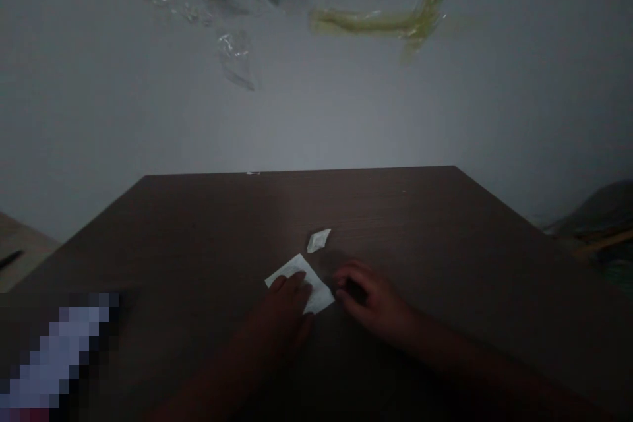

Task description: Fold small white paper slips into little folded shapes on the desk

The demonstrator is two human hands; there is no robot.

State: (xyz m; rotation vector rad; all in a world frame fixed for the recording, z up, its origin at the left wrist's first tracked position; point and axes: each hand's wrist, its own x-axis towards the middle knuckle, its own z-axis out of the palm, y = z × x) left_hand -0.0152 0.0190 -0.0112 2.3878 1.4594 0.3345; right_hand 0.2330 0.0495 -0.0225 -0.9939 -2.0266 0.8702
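Your white paper sheet (pixel 297 268) lies as a rough diamond near the bench's front, under your left hand (pixel 279 320), whose fingers (pixel 294 283) press flat on it, barely spread. Your right hand (pixel 370 297) sits just beside it, fingers (pixel 349 273) curled together at its right corner (too dim to tell if they touch). A small folded paper scrap (pixel 319 241) lies just beyond the sheet. The dark wood bench (pixel 410 224) gives you open room ahead and to either side.
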